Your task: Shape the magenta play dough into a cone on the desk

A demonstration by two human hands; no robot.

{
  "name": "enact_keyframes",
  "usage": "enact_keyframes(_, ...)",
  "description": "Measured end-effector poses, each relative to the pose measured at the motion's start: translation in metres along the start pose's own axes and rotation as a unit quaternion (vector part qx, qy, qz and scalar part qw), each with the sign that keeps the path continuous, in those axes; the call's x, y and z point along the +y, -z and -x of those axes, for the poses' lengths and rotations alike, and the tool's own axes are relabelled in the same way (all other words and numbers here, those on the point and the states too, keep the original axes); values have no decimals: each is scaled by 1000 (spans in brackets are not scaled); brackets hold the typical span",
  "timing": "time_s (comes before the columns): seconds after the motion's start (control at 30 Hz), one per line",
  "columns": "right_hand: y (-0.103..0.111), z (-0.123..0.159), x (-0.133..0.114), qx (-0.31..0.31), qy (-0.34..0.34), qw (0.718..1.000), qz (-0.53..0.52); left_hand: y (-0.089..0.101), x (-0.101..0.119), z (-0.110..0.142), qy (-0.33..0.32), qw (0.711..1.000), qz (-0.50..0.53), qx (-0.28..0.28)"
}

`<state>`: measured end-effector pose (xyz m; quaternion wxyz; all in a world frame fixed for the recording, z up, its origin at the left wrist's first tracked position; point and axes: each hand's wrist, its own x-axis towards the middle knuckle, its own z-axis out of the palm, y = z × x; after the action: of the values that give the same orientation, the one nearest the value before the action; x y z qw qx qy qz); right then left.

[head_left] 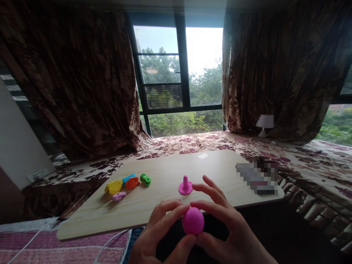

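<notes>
A round ball of bright pink modelling clay (193,221) is pinched between the thumbs and index fingers of both hands, in front of the table's near edge. My left hand (162,234) grips it from the left, fingers curled. From the right, my right hand (224,220) holds it, its other fingers raised and spread. Just beyond the hands, a pink clay piece (185,186) stands on the table, a flat disc with an upright stem. It is apart from the ball.
On the left of the pale wooden table (162,172) lie lumps of yellow (114,187), blue (128,179), orange (132,182), green (145,179) and light pink clay (118,197). A blurred-out object (258,179) sits at the right end. A small lamp (265,123) stands behind, near the curtain.
</notes>
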<state>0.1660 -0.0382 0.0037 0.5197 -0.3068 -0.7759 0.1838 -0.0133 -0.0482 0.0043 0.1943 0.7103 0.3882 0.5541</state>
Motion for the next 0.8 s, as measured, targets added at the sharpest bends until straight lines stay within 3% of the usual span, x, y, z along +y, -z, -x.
enact_keyframes(0.13,1,-1,-4,8,30,999,12,11,-5,-3,-109,986,-122,-33)
enact_keyframes(0.37,1,2,-4,26,65,997,44,15,-7,-3,-189,959,-209,-32)
enact_keyframes(0.57,1,3,-7,37,69,994,78,16,-8,-2,-213,949,-229,-33)
enact_keyframes(0.8,-3,3,-5,63,85,988,116,11,-2,-1,-206,954,-218,12)
